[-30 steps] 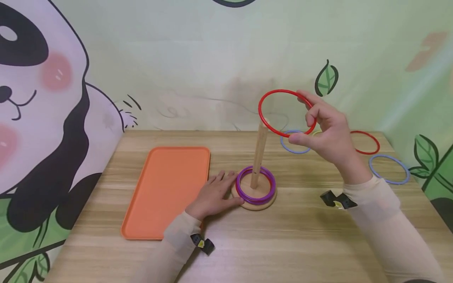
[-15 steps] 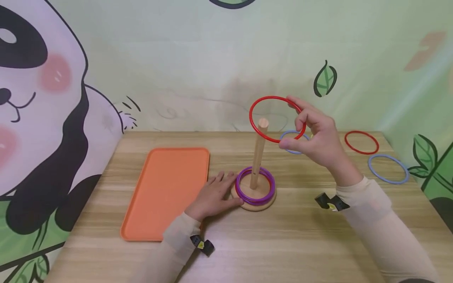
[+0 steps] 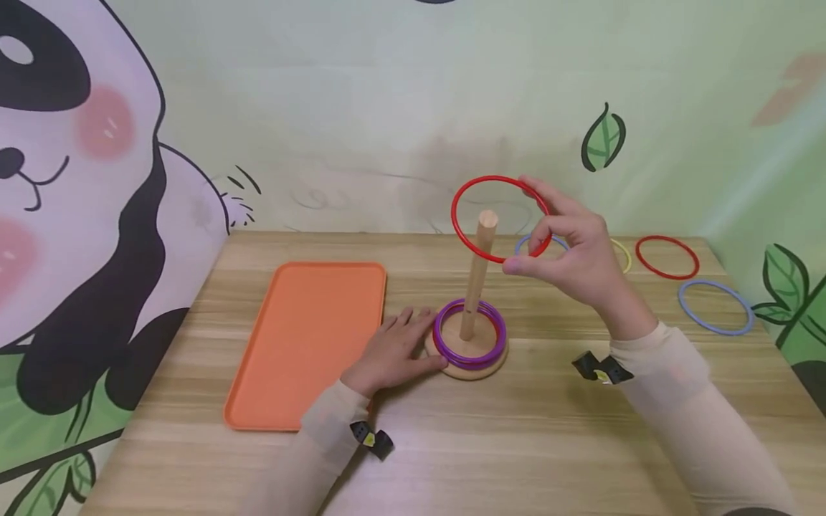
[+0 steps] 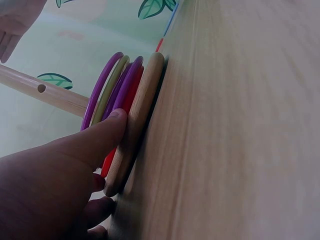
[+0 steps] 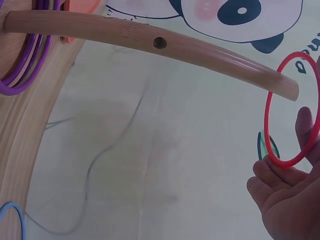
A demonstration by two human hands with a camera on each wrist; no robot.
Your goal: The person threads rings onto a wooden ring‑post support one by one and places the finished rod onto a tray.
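Observation:
High over the table, my right hand [image 3: 574, 247] pinches a red ring [image 3: 454, 213] between thumb and fingers. The upright wooden post [image 3: 476, 279] has its tip inside this ring, as the right wrist view also shows. Purple, yellow-green and red rings lie stacked round the post's foot, a purple ring [image 4: 102, 82] on top. My left hand [image 3: 392, 355] rests at the left edge of the round wooden base [image 4: 135, 130], fingers stretched out. Its thumb touches the edge of the stack and base; the other fingertips are partly hidden behind the base in the left wrist view.
An orange tray [image 3: 303, 344] lies on the table to the left, partly under my left forearm. At the right lie a red ring [image 3: 671, 277] and a blue ring [image 3: 723, 333]. Behind my right hand are a yellow ring [image 3: 629, 258] and another blue ring [image 3: 518, 247].
My right hand has carried the red ring left and slightly down, from beside the post's top to round its tip. The left hand has stayed at the base.

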